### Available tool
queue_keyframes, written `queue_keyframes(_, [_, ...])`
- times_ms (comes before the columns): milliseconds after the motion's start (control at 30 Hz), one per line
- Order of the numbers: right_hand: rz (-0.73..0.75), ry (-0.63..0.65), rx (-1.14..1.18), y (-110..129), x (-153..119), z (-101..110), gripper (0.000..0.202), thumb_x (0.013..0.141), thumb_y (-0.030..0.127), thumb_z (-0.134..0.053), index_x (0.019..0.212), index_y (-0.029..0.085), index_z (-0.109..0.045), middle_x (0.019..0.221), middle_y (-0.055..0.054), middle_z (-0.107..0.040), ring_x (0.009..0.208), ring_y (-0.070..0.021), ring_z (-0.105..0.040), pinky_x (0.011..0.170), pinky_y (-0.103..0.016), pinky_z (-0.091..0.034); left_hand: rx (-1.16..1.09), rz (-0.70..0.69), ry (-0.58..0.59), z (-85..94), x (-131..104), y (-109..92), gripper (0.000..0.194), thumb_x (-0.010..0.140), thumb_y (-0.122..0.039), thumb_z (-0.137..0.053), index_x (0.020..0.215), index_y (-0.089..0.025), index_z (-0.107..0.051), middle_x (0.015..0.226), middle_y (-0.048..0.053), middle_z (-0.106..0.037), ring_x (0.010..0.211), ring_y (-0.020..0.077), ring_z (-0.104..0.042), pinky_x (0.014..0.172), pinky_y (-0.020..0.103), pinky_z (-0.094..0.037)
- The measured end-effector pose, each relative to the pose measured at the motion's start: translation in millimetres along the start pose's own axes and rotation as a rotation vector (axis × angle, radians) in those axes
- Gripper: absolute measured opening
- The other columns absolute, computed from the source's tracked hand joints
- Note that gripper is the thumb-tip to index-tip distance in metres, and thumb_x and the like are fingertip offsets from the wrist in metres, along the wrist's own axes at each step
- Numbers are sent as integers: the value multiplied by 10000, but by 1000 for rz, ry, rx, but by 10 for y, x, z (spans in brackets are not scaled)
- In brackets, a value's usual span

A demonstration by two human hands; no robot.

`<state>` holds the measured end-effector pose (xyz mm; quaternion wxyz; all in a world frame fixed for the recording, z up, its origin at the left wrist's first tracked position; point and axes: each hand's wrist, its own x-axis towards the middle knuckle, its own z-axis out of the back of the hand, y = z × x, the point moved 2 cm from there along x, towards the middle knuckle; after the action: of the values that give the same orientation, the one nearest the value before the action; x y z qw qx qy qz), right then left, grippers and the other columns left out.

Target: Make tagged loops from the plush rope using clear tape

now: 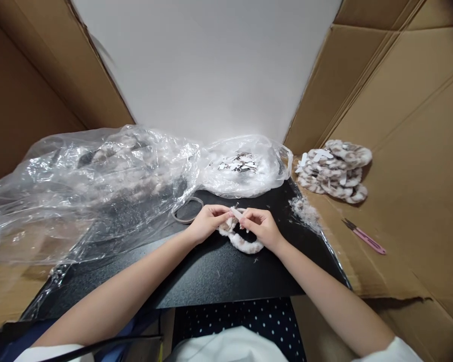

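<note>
A fluffy white-and-brown plush band (246,245), shaped like a loop, lies on the black tabletop between my hands. At its far side is a small white tag (237,213). The fingers of my left hand (207,222) are closed in a pinch at the tag's left end, beside the plush. From the other side, my right hand (264,227) pinches the tag between thumb and forefinger. My fingers partly cover the tag and the far part of the band. A thin grey ring-shaped band (187,220) lies just left of my left hand.
A large clear plastic bag (136,181) of plush pieces covers the left. Behind my hands, a white plastic bag (230,187) bears several small tags. To the right are stacked plush bands (332,173), loose fluff (305,212) and pink-handled snips (366,239) on cardboard (400,201).
</note>
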<state>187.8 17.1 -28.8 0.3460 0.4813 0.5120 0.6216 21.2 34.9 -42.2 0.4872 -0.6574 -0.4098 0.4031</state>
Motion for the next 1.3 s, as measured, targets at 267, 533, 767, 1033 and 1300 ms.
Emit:
queue_keyframes(267, [9, -135, -188, -47, -52, -78, 345, 749, 363, -676, 493, 184, -530, 522, 20, -490, 520, -108, -423, 521, -254, -336, -57, -44, -71, -107, -72, 12, 341, 596, -328, -818, 776, -136, -601, 574, -27, -626, 468, 64, -534, 480, 157, -394])
queue_keyframes(533, [19, -199, -217, -44, -54, -68, 268, 750, 318, -654, 522, 190, -596, 576, -16, -606, 546, -132, -523, 544, -263, -415, -119, -23, -46, -111, -96, 30, 348, 639, -402, -792, 822, -115, -719, 713, 39, -706, 613, 122, -618, 612, 222, -477])
queue_keyframes(767, [46, -219, -277, -45, -57, -60, 274, 765, 298, -648, 514, 199, -597, 599, -25, -612, 585, -151, -563, 551, -273, -439, -37, -37, -59, -107, -92, 51, 352, 609, -391, -830, 837, -133, -751, 774, 53, -736, 666, 145, -638, 663, 249, -493])
queue_keyframes(1033, [98, -86, -391, -26, -56, -38, 179, 782, 238, -672, 611, 188, -673, 637, -23, -629, 616, -154, -563, 583, -285, -437, -73, -49, -137, -67, -93, 2, 306, 605, -399, -835, 726, -133, -743, 642, 15, -688, 559, 84, -555, 549, 189, -419])
queue_keyframes(1300, [157, 77, -527, -31, 25, 87, 166, 753, 119, -681, 598, 177, -669, 618, 5, -606, 593, -125, -544, 563, -246, -401, 43, 1, 17, -64, -140, -118, 306, 614, -397, -828, 698, -124, -718, 641, 24, -687, 559, 94, -566, 551, 197, -431])
